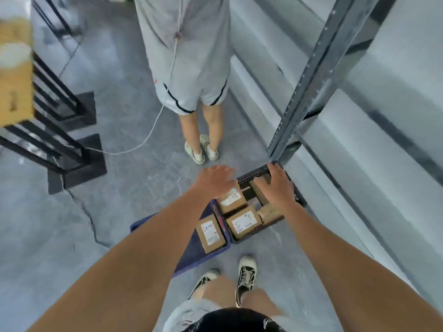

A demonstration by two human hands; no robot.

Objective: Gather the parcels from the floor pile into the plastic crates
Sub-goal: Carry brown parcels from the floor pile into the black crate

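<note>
A blue plastic crate (191,255) lies on the floor in front of my feet with one labelled cardboard parcel (211,232) in it. Right of it stands a black crate (254,172) holding several brown parcels, two with white labels (243,222) (232,198). My left hand (215,180) hovers palm down, fingers spread, over the gap between the crates. My right hand (278,184) reaches into the black crate, fingers spread over a brown parcel (260,185) at its far end. I cannot see whether it touches it. No floor pile is in view.
A person in grey shorts and pale clogs (201,149) stands just beyond the crates. A grey metal shelf post (309,92) rises at the black crate's far right corner. A black rack (60,130) with cardboard boxes stands left. A white cable (148,137) trails across the grey floor.
</note>
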